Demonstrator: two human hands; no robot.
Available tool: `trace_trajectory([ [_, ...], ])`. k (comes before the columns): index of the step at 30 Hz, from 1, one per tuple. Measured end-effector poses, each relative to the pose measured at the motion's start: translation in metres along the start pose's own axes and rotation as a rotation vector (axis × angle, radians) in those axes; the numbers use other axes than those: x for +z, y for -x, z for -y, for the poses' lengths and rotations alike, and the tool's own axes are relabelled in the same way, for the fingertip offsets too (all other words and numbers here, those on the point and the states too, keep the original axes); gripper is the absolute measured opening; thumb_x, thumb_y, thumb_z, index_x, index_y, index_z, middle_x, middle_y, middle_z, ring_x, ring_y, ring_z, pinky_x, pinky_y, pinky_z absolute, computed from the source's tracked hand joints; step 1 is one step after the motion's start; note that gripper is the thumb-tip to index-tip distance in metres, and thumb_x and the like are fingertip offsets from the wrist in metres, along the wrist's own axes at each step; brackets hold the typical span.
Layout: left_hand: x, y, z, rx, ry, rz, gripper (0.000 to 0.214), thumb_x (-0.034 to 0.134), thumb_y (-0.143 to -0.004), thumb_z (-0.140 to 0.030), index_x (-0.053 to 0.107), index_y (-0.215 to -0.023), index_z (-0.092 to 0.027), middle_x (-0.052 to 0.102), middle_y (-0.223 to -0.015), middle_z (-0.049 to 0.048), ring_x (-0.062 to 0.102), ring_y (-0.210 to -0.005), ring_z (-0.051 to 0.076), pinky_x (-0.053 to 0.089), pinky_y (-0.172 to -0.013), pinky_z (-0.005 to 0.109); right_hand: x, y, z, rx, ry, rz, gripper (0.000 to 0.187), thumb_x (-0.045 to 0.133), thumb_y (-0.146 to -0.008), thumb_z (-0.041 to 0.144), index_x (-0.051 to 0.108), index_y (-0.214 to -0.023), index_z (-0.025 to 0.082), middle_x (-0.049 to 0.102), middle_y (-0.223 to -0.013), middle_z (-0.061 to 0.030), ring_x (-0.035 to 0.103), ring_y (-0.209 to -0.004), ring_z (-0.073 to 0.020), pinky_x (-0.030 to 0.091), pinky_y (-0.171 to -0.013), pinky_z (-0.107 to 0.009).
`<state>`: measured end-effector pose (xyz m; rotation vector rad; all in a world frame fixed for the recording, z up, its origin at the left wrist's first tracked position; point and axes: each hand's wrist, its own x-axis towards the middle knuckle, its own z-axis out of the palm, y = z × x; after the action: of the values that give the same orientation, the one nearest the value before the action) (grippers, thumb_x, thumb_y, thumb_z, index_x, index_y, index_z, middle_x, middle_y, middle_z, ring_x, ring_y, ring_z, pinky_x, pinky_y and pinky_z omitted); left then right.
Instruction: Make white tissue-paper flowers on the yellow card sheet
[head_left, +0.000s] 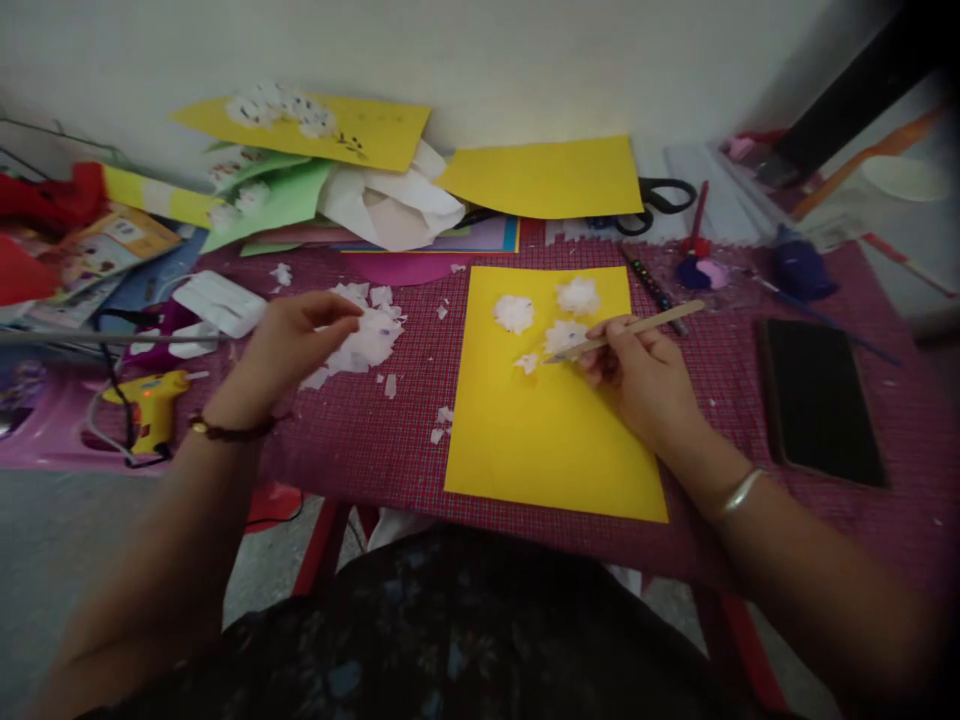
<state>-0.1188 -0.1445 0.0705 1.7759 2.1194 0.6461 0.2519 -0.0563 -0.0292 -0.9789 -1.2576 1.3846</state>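
A sheet of yellow paper (547, 450) lies on the table in front of me. On its upper half sit three white crumpled-paper clusters, including a left one (514, 313) and a top right one (577, 294). My right hand (649, 375) is closed around a thin wooden stick (667, 317). The stick's tip touches or hovers by a small white scrap (527, 363) below the clusters; I cannot tell which. Over a pile of torn white paper (371, 340) my left hand (300, 335) is closed in a pinch. Whatever its fingertips hold is too small to name.
Yellow sheets (555, 178), one bearing white paper flowers, and black-handled scissors (667, 200) lie at the back. A yellow glue gun (154, 405) stands at left. To the right are a dark notebook (821, 400), a dotted pen (651, 282) and a paint-smeared palette (703, 272).
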Motion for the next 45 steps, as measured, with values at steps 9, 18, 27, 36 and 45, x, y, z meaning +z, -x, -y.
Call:
trace_trajectory([
  [9,0.019,0.03,0.016,-0.192,-0.225,-0.136,0.039,0.078,-0.077,-0.056,0.056,-0.073,-0.024,0.059,-0.067,0.0009,0.052,-0.067,0.019,0.033,-0.063,0.034,0.001,0.003,0.001,0.028,-0.008,-0.037,0.027,0.074,-0.095,0.052,0.069,-0.085,0.027,0.063,-0.066,-0.0017,0.055,-0.052,-0.0157,0.042,-0.048,-0.033],
  [18,-0.003,0.034,0.011,-0.325,0.371,-0.211,0.018,0.076,-0.076,-0.034,0.068,-0.077,-0.018,0.059,-0.065,-0.0033,0.047,-0.061,0.012,0.033,-0.059,0.029,-0.002,-0.001,-0.004,-0.008,-0.003,-0.008,0.032,0.074,-0.095,0.058,0.069,-0.085,0.028,0.065,-0.065,-0.0025,0.057,-0.052,-0.0156,0.043,-0.048,-0.032],
  [27,0.036,0.014,-0.069,-0.104,0.548,0.128,0.014,0.085,-0.072,-0.028,0.073,-0.075,-0.021,0.065,-0.07,-0.0003,0.052,-0.063,0.011,0.036,-0.058,0.025,0.006,-0.005,0.003,0.043,-0.017,-0.003,0.037,0.063,-0.107,0.056,0.06,-0.088,0.024,0.06,-0.065,0.0037,0.054,-0.054,-0.0099,0.044,-0.048,-0.021],
  [36,0.087,-0.029,-0.116,0.03,0.651,0.255,0.023,0.085,-0.066,-0.013,0.072,-0.084,-0.019,0.069,-0.073,-0.0015,0.059,-0.066,0.01,0.046,-0.06,0.021,-0.002,-0.009,0.0,-0.007,-0.027,0.049,0.039,0.057,-0.11,0.058,0.058,-0.092,0.023,0.058,-0.067,0.0046,0.054,-0.053,-0.0076,0.043,-0.048,-0.018],
  [45,0.099,-0.03,-0.114,-0.028,0.746,0.259,0.011,0.082,-0.066,-0.018,0.071,-0.069,-0.018,0.066,-0.061,-0.0014,0.056,-0.054,0.008,0.041,-0.054,0.021,0.003,-0.004,0.001,-0.009,0.034,0.198,0.031,0.058,-0.112,0.043,0.058,-0.09,0.02,0.061,-0.069,0.004,0.06,-0.06,-0.0079,0.048,-0.054,-0.016],
])
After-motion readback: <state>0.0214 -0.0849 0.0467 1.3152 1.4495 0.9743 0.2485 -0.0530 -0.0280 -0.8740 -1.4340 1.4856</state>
